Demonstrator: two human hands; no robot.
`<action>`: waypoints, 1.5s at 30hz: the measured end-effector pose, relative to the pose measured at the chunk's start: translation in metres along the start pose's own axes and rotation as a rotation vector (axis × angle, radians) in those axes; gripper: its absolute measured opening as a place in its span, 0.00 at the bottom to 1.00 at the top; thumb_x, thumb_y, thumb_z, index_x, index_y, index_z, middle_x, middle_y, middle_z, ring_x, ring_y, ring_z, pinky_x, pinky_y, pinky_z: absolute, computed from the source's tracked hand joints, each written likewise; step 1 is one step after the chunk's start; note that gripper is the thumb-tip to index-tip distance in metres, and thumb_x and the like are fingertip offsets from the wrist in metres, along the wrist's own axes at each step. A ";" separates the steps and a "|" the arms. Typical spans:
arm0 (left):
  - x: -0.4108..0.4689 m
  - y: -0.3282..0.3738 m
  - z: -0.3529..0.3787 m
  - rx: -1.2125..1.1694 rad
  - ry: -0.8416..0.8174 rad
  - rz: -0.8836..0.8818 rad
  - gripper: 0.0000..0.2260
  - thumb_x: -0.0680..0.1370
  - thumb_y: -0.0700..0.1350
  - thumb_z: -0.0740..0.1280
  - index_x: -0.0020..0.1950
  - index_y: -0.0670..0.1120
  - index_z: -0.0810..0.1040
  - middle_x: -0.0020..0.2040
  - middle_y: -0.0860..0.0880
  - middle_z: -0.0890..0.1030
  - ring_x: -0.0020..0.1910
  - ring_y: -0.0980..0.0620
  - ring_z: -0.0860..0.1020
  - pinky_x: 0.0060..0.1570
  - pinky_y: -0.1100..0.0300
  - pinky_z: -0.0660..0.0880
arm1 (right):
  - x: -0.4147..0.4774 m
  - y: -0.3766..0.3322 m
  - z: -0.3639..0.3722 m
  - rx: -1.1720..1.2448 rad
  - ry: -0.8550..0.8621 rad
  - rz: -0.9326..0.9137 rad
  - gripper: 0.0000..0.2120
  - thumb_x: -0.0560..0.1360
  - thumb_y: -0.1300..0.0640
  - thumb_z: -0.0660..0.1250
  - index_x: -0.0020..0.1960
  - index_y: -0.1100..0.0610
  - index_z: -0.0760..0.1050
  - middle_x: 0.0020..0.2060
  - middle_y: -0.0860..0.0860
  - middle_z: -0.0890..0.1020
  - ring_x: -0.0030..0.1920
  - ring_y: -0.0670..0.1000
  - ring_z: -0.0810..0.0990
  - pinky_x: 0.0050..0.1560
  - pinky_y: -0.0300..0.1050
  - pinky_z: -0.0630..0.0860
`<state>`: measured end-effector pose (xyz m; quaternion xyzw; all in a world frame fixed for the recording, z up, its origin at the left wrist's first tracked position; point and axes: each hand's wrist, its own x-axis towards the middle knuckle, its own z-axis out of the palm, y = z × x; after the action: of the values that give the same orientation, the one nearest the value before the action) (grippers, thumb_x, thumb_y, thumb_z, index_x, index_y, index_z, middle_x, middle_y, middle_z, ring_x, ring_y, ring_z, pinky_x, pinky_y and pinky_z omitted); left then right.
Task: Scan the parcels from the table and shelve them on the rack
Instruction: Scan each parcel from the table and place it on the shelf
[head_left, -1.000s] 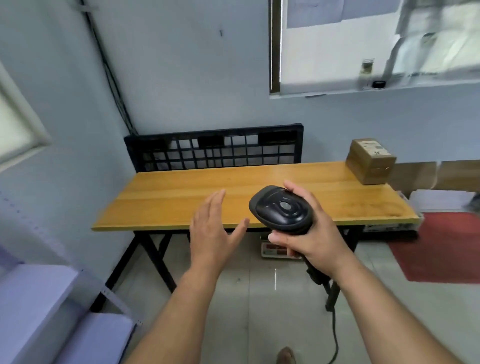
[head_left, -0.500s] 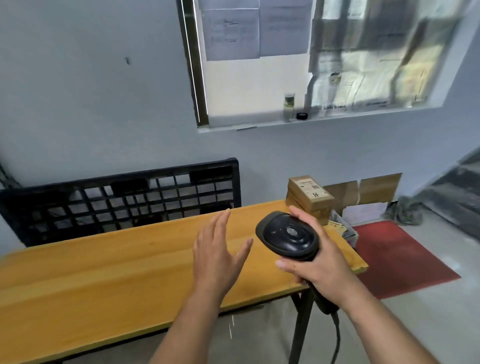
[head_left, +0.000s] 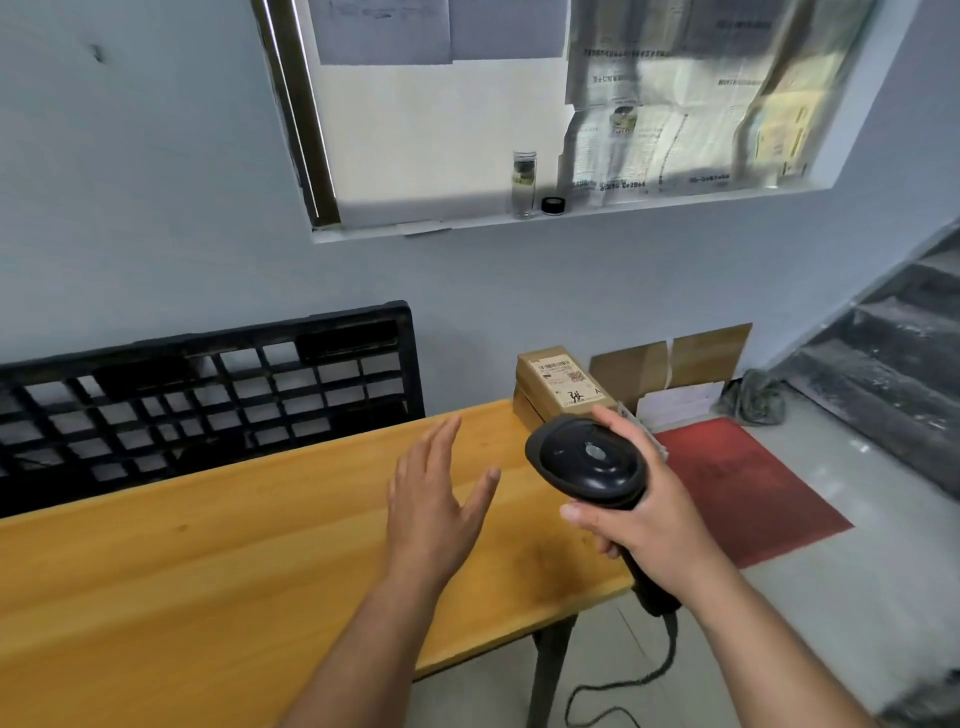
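Forward, left hand (head_left: 436, 499) flat, seemingly above table (head_left: 208, 571).

Parcel (head_left: 527, 371) corner behind scanner (head_left: 589, 460); table (head_left: 208, 571) cut off left; label (head_left: 567, 383) print illegible.

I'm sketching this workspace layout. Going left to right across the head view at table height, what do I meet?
Black pallet → left hand → scanner → red mat → stairs.
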<state>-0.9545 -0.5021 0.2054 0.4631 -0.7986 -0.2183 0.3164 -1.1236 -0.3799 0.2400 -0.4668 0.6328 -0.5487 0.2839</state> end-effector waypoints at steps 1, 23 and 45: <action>0.006 0.002 0.008 0.005 -0.002 -0.005 0.30 0.78 0.60 0.62 0.77 0.55 0.58 0.75 0.54 0.64 0.73 0.54 0.60 0.70 0.55 0.59 | 0.009 0.005 -0.008 0.003 0.000 0.005 0.42 0.66 0.66 0.79 0.67 0.33 0.66 0.56 0.49 0.79 0.30 0.46 0.80 0.31 0.44 0.77; 0.169 0.056 0.192 -0.020 -0.109 -0.373 0.31 0.80 0.56 0.61 0.79 0.52 0.52 0.77 0.50 0.59 0.75 0.52 0.59 0.73 0.50 0.63 | 0.241 0.142 -0.139 0.026 -0.165 0.141 0.41 0.66 0.61 0.79 0.65 0.28 0.64 0.56 0.47 0.80 0.27 0.52 0.77 0.30 0.44 0.76; 0.154 0.018 0.227 -0.877 -0.498 -0.711 0.54 0.61 0.71 0.70 0.76 0.67 0.38 0.76 0.54 0.65 0.68 0.53 0.69 0.66 0.53 0.69 | 0.235 0.182 -0.101 0.068 0.011 0.213 0.44 0.67 0.63 0.78 0.67 0.28 0.61 0.57 0.35 0.76 0.60 0.46 0.79 0.59 0.62 0.78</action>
<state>-1.1836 -0.6164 0.1036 0.4629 -0.4813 -0.7200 0.1891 -1.3575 -0.5555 0.1249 -0.3841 0.6615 -0.5391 0.3526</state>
